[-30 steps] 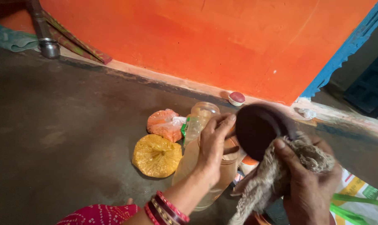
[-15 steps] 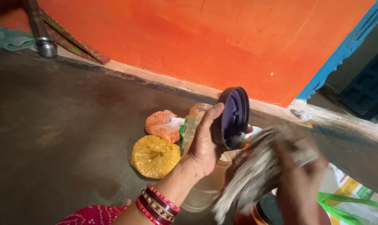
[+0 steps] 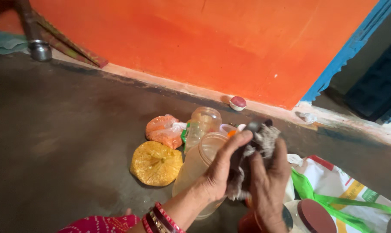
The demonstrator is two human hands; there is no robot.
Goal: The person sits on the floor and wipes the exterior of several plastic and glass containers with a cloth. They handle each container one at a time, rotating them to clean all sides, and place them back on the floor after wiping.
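Dark lid [image 3: 247,142] and grey cloth [image 3: 264,140] clenched between left hand [image 3: 219,172] and right hand [image 3: 269,185] grips.

2 bags of lentils, yellow [image 3: 156,163] and orange [image 3: 162,130], lie beside a small jar [image 3: 203,121].

Hands: two, left [image 3: 219,170] and right [image 3: 266,183], closed together on one dark lid [image 3: 247,142] and one grey rag [image 3: 264,142].

Clear jars: two, the big one [image 3: 195,166] just under the left hand, the small one [image 3: 204,123] beyond it.

Tied bags of grain: two, left of the hands; one yellow [image 3: 156,163], one orange [image 3: 163,130].

Small red-topped caps: one [image 3: 237,102], by the wall beyond the hands.

Brown lids: one [image 3: 317,217], right of the right hand.

Printed sacks: one [image 3: 346,190], right of the hands.

Steel pots: one [image 3: 39,49], far left.

Bangles [image 3: 163,218]: several on the left wrist, exact count unclear.
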